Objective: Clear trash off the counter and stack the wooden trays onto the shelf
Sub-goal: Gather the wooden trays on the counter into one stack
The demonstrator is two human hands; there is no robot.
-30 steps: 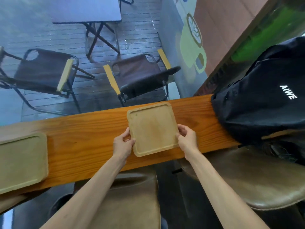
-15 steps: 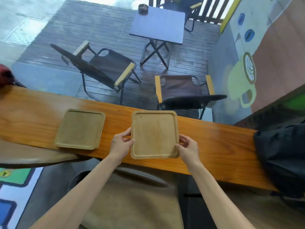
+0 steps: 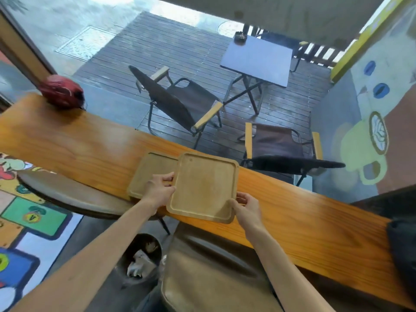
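I hold a square wooden tray [image 3: 204, 186] with both hands just above the long wooden counter [image 3: 90, 149]. My left hand [image 3: 158, 188] grips its left edge and my right hand [image 3: 246, 204] grips its lower right corner. The tray overlaps the right side of a second wooden tray [image 3: 147, 174] that lies flat on the counter. Whether the two trays touch is unclear.
A red helmet [image 3: 62, 92] sits at the counter's far left end and a black backpack [image 3: 403, 244] at its right end. Below the counter stand a brown stool [image 3: 213, 278], a round stool [image 3: 67, 194] and a bin with crumpled paper [image 3: 140, 260].
I have carried the held tray leftward along the counter until it overlaps the second tray. My view has swung left, bringing the red helmet and the bin into sight.
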